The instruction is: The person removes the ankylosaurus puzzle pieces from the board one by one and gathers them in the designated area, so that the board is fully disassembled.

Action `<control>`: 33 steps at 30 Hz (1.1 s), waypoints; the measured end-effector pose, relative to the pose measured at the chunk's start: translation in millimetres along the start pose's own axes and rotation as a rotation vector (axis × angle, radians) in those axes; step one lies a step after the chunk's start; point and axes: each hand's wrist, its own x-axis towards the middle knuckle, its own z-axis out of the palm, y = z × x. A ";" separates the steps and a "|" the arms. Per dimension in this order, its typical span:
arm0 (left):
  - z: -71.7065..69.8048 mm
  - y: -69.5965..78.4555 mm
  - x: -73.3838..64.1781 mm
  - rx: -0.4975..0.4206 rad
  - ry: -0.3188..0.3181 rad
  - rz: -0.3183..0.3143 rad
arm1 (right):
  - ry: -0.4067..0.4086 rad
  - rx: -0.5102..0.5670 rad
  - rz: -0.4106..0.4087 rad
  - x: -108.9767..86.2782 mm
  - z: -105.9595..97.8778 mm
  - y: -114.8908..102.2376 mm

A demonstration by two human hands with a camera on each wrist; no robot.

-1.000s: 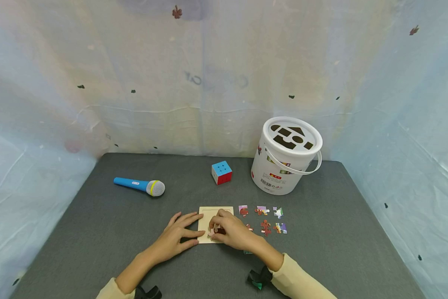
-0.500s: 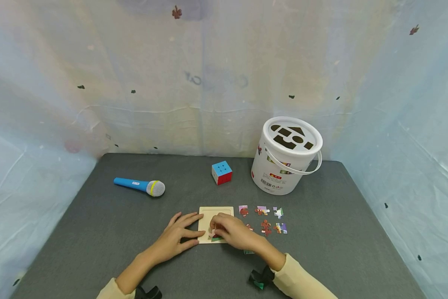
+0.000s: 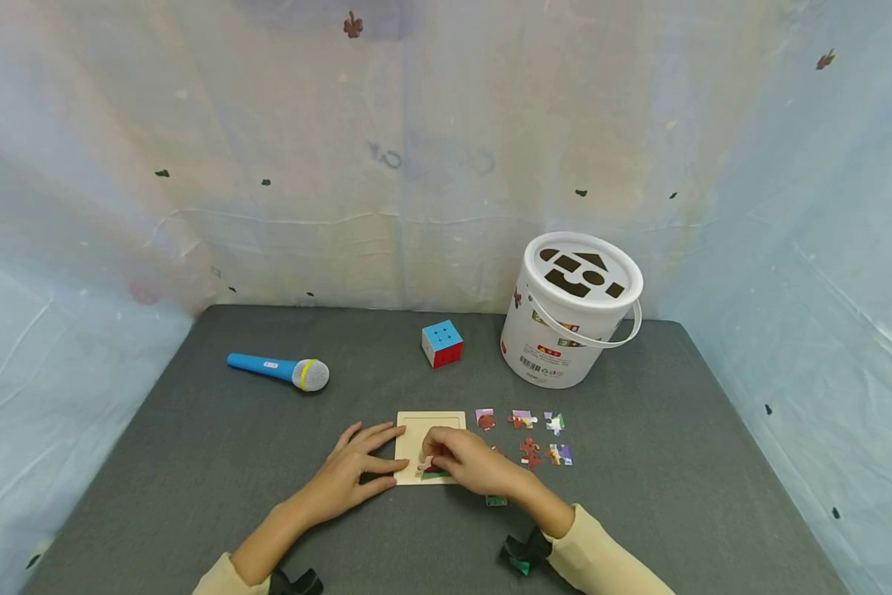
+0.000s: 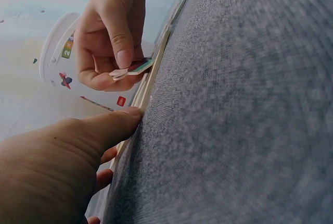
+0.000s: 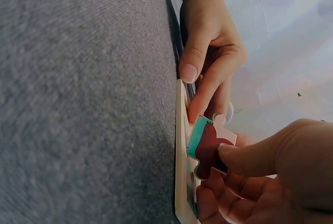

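A pale wooden puzzle board [image 3: 410, 426] with a raised rim lies on the grey table. My left hand [image 3: 356, 464] rests at its left edge, fingers spread and fairly straight, fingertips touching the rim. Over the lower part of the board, my right hand [image 3: 466, 459] pinches a jigsaw piece [image 5: 209, 143] between thumb and fingers. That piece is dark red, pink and green, and it is tilted with its green edge low at the board. Beneath it, in the right wrist view, part of the board's inside is hidden by the fingers.
Several loose jigsaw pieces [image 3: 529, 451] lie right of the board, one partly behind the right wrist. Farther back stand a puzzle cube [image 3: 441, 344] and a white lidded bucket [image 3: 557, 330] with a handle. A blue toy microphone [image 3: 278, 370] lies at the left.
The piece in my right hand has turned so that its green edge shows at the bottom. The right hand has shifted slightly to the right; the left hand stays put.
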 end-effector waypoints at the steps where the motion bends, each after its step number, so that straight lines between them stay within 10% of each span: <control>1: 0.1 -0.1 0.1 0.002 0.002 0.002 | -0.003 0.007 0.003 -0.2 -0.1 0.5; 33: -0.4 -1.4 0.3 0.008 -0.016 -0.018 | -0.105 0.096 -0.027 -0.7 -11.3 13.6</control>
